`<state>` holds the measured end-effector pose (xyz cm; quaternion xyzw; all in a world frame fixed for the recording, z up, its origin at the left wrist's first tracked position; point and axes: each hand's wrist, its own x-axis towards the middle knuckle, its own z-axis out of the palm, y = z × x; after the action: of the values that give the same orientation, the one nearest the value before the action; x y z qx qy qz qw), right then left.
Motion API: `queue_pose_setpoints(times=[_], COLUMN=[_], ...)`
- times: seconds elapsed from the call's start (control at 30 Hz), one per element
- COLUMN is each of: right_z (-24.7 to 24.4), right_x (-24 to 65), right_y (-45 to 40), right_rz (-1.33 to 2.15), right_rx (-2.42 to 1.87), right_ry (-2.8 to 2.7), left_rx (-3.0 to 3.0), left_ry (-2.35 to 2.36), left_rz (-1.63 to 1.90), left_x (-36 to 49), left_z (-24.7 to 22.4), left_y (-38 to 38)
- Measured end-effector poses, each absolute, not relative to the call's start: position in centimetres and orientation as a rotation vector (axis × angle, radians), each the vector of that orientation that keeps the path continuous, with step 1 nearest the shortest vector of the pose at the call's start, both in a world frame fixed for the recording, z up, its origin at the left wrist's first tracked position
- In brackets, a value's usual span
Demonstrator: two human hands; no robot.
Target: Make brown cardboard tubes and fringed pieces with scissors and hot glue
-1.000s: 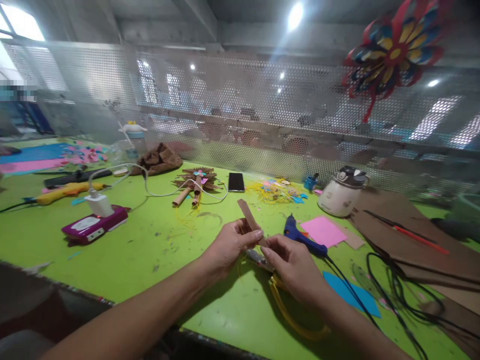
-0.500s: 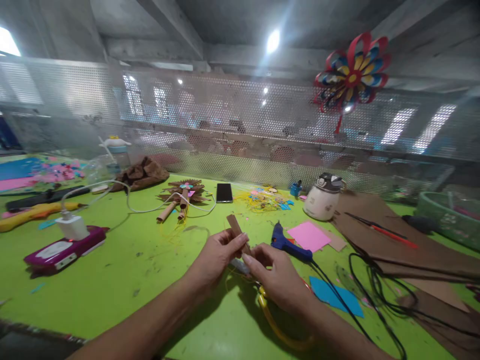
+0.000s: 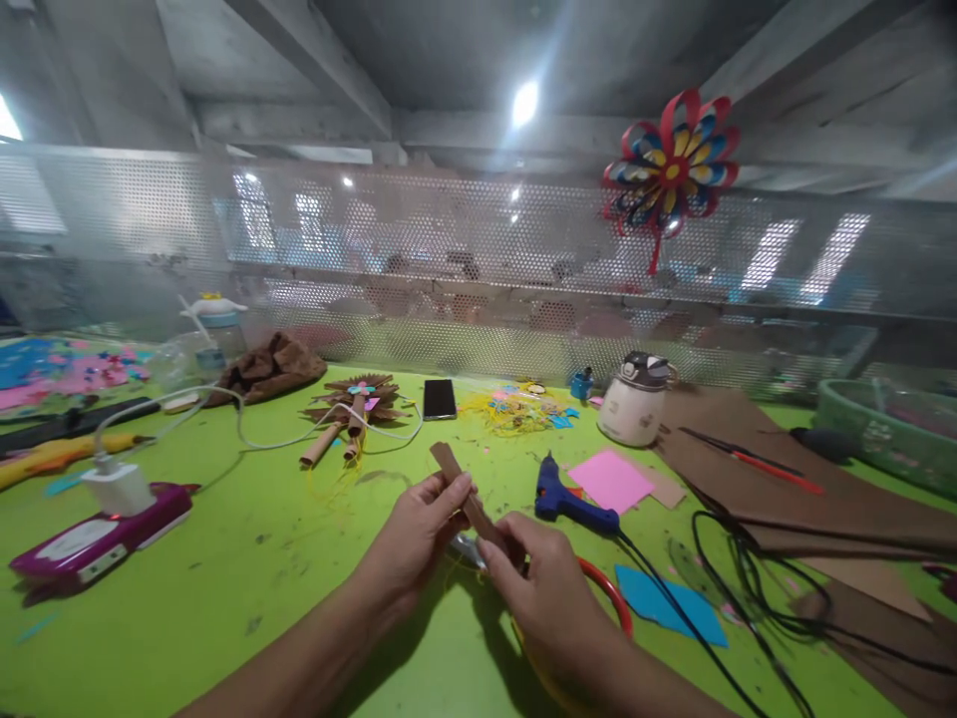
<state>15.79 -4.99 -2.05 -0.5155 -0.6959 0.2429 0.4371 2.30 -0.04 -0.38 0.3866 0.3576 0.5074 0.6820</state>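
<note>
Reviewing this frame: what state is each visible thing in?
Brown strip: slanting, held by left hand and right hand
Red-handled tool: partly hidden by the right hand, open or shut unclear
Phone: lying flat, screen dark
Glue gun: lying down, in neither hand
White charger: plugged into power strip
White jug: standing upright
Pink paper: lying flat

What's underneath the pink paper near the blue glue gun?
A tan piece sticks out past the right edge of the pink paper; whatever else lies beneath is covered.
</note>
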Motion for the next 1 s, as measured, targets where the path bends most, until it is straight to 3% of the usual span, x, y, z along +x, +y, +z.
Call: queue_pose_setpoints(times=[0.57,1.0], right_z=[-1.9,-2.0], right_x=[16.0,16.1], right_y=[-5.5,-4.8], right_rz=[0.774,0.922], right_rx=[-1.159,-1.185], right_ry=[-1.657,-1.608], left_rx=[0.841,0.954], left_ry=[0.677,0.679], left_rz=[1.229,1.084], left_x=[2.1,2.6], left_z=[0.1,-0.9], left_y=[-0.6,-0.6])
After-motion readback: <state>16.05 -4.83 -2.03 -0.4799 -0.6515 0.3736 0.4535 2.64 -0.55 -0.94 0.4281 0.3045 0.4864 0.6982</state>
